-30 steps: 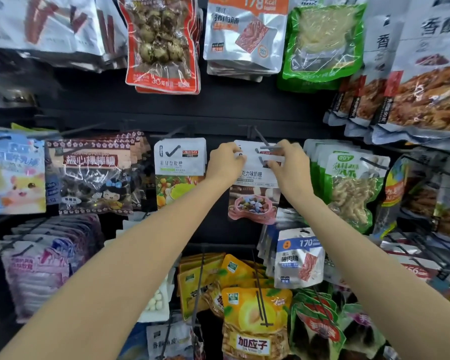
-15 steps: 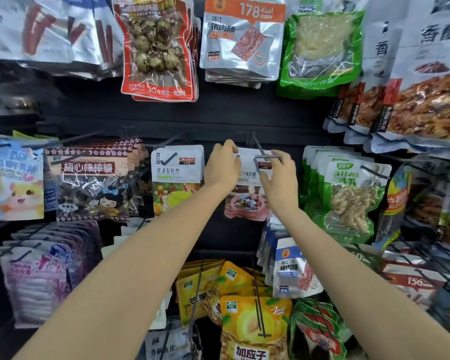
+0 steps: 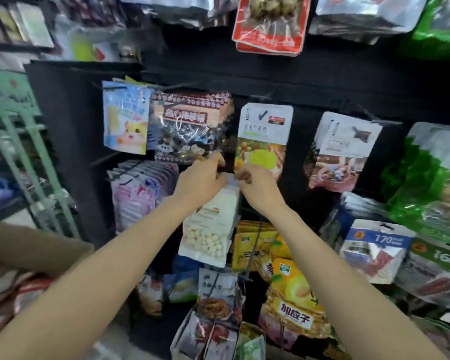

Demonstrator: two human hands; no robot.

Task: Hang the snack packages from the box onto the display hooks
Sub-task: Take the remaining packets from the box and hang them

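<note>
A white package of small pale round snacks (image 3: 210,224) hangs in the middle of the black display wall. My left hand (image 3: 202,180) and my right hand (image 3: 257,188) both pinch its top edge from either side. Its hook is hidden behind my fingers. The white package with a bowl picture (image 3: 340,149) hangs alone on a hook (image 3: 372,118) up to the right, with no hand on it. The cardboard box (image 3: 34,245) sits at the lower left, with red and silver packages (image 3: 16,294) showing inside.
Hanging packages crowd the wall: a hamster bag (image 3: 126,118), a dark clear bag (image 3: 190,126), a green-and-white bag (image 3: 264,139), yellow bags (image 3: 291,294) below, green bags (image 3: 431,183) at right. A green metal rack (image 3: 18,152) stands at the left.
Both hands let go of the bowl-picture package on its hook and dropped down and left to the white round-snack package. The view swung left, bringing the box into sight.
</note>
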